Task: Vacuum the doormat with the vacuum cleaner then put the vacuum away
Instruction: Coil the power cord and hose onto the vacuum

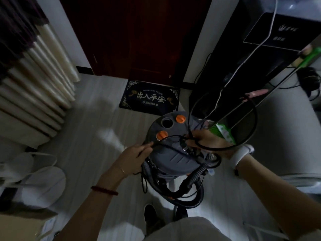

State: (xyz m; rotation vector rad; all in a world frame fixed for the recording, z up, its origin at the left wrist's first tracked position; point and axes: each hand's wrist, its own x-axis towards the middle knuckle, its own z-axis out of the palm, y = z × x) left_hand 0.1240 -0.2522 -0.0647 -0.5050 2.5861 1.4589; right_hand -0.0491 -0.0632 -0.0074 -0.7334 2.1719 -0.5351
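Note:
A grey drum vacuum cleaner (pixel 173 150) with two orange knobs stands on the floor in front of me, its ribbed hose (pixel 196 176) coiled around its near side. A dark doormat (pixel 151 98) with gold lettering lies beyond it at the foot of the door. My left hand (pixel 137 153) pinches the black power cord (pixel 166 139) over the vacuum's lid. My right hand (pixel 208 141) grips a bundle of the same cord, and a big loop (pixel 253 122) rises from it to the right.
A dark red door (pixel 135 40) stands behind the mat. A black cabinet (pixel 260 49) with a white cable is at the right, with a green broom (pixel 224 131) leaning by it. Curtains (pixel 34 75) hang at the left above a white fan base (pixel 43 185). My shoes (pixel 151 214) are near the vacuum.

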